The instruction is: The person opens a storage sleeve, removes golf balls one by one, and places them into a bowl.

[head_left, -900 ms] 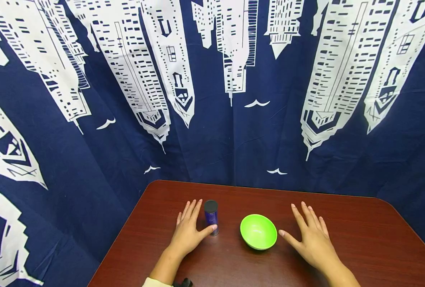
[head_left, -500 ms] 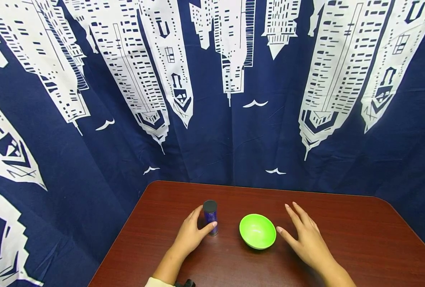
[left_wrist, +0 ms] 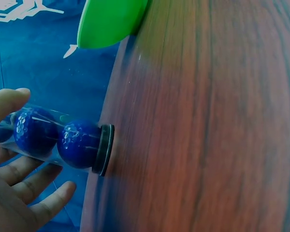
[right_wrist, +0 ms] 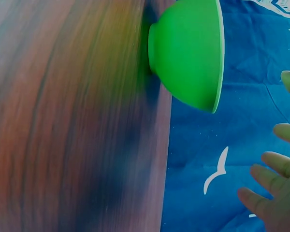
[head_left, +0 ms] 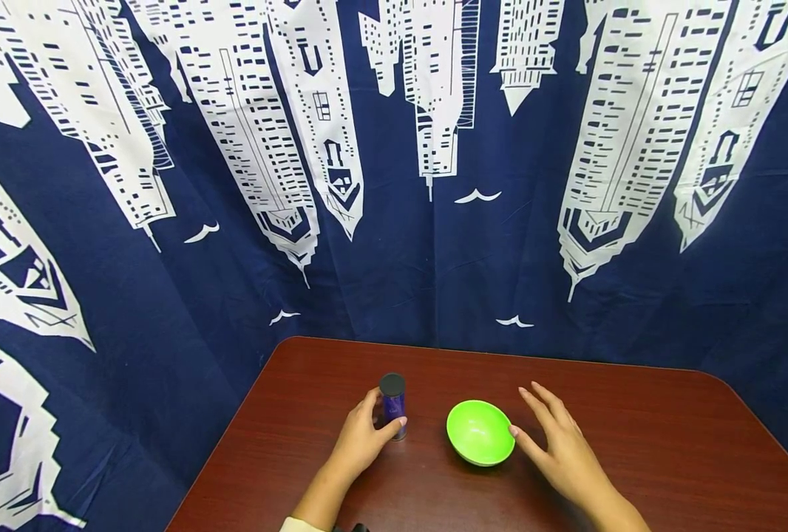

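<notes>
A clear tube of blue golf balls (head_left: 394, 405) with black caps stands upright on the table, left of the bowl. My left hand (head_left: 361, 437) curls round it, thumb on the near side and fingers on the far left. In the left wrist view the tube (left_wrist: 63, 137) lies between my left thumb and fingers, the lower fingers spread loosely below it. A bright green bowl (head_left: 480, 434) sits upright to the right. My right hand (head_left: 562, 452) hovers beside it, fingers loosely bent, thumb tip overlapping the rim in the head view. The right wrist view shows a gap between those fingertips and the bowl (right_wrist: 188, 53).
The reddish-brown wooden table (head_left: 660, 428) has rounded far corners. A dark blue curtain (head_left: 394, 288) printed with white upside-down buildings and birds hangs behind the table and along the left side.
My left fingers have drawn together from straight and spread to bent round the tube. My right hand has shifted left, nearer the bowl, its fingers a little more bent. Tube and bowl stay put.
</notes>
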The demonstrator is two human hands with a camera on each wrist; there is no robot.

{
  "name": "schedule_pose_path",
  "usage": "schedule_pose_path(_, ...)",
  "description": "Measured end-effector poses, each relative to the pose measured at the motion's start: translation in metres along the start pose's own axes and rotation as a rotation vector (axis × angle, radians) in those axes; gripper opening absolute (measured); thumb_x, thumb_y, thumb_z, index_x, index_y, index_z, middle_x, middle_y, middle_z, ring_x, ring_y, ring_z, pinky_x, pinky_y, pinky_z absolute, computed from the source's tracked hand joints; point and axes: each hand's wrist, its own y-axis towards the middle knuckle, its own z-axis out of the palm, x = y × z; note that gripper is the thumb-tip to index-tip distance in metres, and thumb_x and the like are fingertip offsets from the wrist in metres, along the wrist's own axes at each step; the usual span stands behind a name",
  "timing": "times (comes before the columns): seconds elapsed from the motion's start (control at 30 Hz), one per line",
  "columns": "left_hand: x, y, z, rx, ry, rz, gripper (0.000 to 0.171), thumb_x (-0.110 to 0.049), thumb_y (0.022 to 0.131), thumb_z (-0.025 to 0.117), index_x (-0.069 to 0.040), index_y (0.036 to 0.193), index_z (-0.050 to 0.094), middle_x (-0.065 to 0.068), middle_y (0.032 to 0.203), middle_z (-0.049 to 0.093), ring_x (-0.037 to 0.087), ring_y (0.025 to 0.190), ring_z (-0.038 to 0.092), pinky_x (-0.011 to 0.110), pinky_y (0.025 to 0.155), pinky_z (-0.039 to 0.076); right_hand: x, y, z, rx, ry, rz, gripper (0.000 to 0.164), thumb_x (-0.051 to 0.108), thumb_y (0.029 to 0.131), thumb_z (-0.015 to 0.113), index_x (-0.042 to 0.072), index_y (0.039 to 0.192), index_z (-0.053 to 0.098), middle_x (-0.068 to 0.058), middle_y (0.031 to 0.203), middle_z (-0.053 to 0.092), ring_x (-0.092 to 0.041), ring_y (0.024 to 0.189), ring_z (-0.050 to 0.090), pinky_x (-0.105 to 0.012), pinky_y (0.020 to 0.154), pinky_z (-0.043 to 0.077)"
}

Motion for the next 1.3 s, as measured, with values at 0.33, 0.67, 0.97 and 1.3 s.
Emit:
schedule_pose_path(0.33, 0.000, 0.000, 0.002, -0.023, -0.017, -0.003, 0.061, -0.035, 0.097, 0.068, -0.005, 0.144, 0.045, 0.019, 0.131, 0.063, 0.034, 0.119, 0.065, 0.043, 0.095, 0.057, 0.007, -0.001, 0.004, 0.013, 0.034, -0.019, 0.064, 0.030, 0.095, 0.072, 0.018, 0.151, 0.045, -0.017, 0.153, 0.041, -0.047, 0.132, 0.049, -0.072, 0.093, 0.045)
schedule_pose_path(0.67, -0.006, -0.002, 0.007, -0.084, 0.051, 0.025, 0.059, -0.039, 0.093, 0.072, -0.013, 0.142, 0.050, 0.011, 0.131, 0.065, 0.028, 0.118, 0.066, 0.039, 0.094, 0.058, 0.015, 0.004, 0.003, -0.023, 0.057, -0.043, 0.068, 0.024, 0.092, 0.075, 0.021, 0.152, 0.045, -0.014, 0.152, 0.043, -0.040, 0.133, 0.050, -0.065, 0.096, 0.047)
schedule_pose_path(0.97, -0.020, -0.004, 0.009, -0.088, 0.015, 0.053, 0.059, -0.042, 0.092, 0.073, -0.019, 0.142, 0.052, 0.007, 0.133, 0.062, 0.032, 0.123, 0.062, 0.053, 0.099, 0.053, 0.029, 0.004, 0.005, -0.025, 0.042, -0.066, 0.069, 0.027, 0.091, 0.076, 0.025, 0.152, 0.045, -0.004, 0.153, 0.045, -0.028, 0.133, 0.052, -0.039, 0.103, 0.046)
schedule_pose_path(1.3, -0.031, -0.006, 0.013, -0.024, 0.049, 0.095, 0.055, -0.040, 0.094, 0.070, -0.027, 0.144, 0.051, 0.005, 0.133, 0.054, 0.029, 0.120, 0.060, 0.056, 0.099, 0.052, 0.040, 0.004, 0.014, -0.056, 0.126, -0.156, 0.065, 0.018, 0.088, 0.079, 0.025, 0.147, 0.051, 0.002, 0.146, 0.052, -0.016, 0.130, 0.053, 0.003, 0.107, 0.019)
